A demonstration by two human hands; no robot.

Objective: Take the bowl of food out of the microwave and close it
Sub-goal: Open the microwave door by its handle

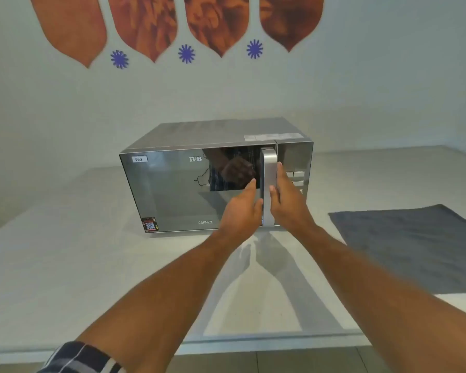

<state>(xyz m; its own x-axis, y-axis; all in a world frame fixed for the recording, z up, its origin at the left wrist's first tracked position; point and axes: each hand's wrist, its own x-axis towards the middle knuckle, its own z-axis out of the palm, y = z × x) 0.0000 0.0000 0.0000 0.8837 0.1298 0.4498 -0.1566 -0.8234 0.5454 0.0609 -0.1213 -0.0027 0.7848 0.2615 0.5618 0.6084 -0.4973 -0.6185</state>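
Note:
The silver microwave [172,189] stands on the counter with its mirrored door shut. The bowl of food is not visible; the door only reflects my arms and shirt. Both my hands are at the vertical silver door handle [269,168]. My left hand [241,211] is at the handle's left edge, thumb raised and fingertips against or just behind that edge. My right hand [287,200] lies along the handle's right side with fingers straight and pointing up, and its thumb rests on the handle's front. Neither hand is clenched around the handle.
A pale counter [65,265] carries the microwave, with its front edge near me. A dark grey cloth [414,246] lies flat on the counter to the right. The control buttons [297,175] sit right of the handle. A wall stands behind.

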